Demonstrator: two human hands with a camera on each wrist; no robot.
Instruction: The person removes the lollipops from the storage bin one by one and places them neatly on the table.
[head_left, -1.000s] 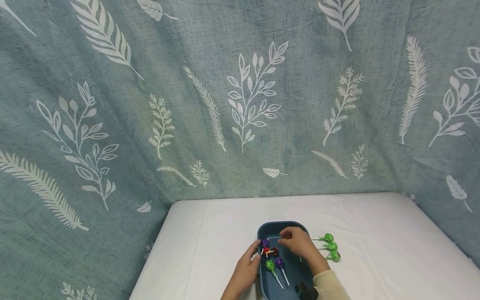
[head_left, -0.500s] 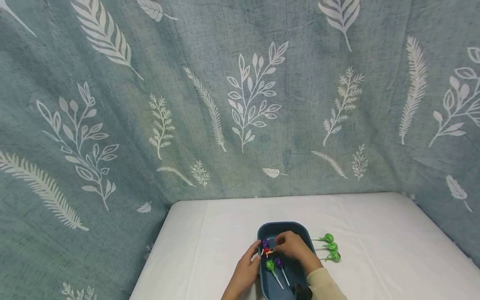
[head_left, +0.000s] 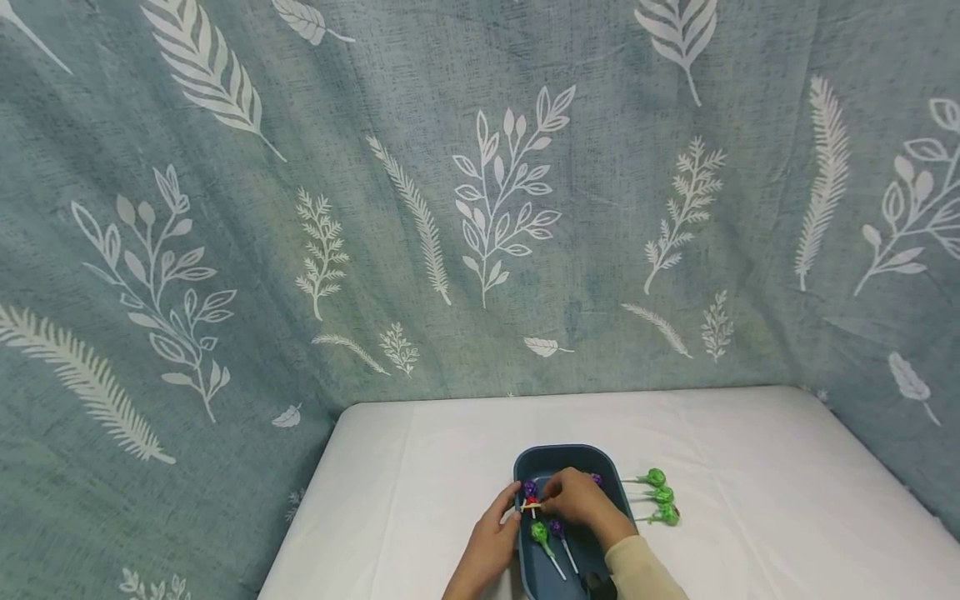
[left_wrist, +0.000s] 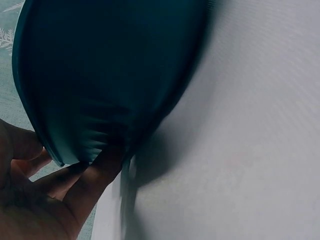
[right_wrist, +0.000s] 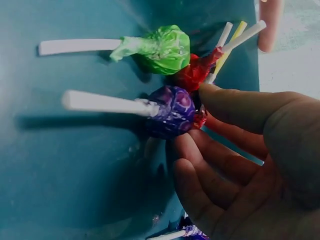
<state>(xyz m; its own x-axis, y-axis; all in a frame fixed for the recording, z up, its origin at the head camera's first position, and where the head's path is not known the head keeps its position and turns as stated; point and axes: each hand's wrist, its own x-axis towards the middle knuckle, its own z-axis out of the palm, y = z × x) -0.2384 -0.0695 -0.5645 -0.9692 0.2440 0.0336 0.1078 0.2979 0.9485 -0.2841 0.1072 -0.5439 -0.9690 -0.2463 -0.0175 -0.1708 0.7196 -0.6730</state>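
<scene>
In the head view, a dark blue tray holds several wrapped lollipops. My left hand grips the tray's left side, with fingers at the rim; its outer wall fills much of the left wrist view. Inside, my right hand pinches a red-wrapped lollipop, mostly hidden behind thumb and fingers. Another red lollipop lies against it, with white and yellow sticks crossing there. Close by are a green lollipop and a purple lollipop, sticks pointing away from the hand. A second purple lollipop sits by the left wall.
Three green lollipops lie in a column right of the tray, sticks toward it, on a white-covered table. One more purple lollipop shows behind the right hand. A leaf-patterned curtain hangs behind the table.
My right hand has lowered and moved left inside the tray, onto the red lollipop, which has shifted slightly left. The purple lollipop behind the hand has come into view. My left hand stays put.
</scene>
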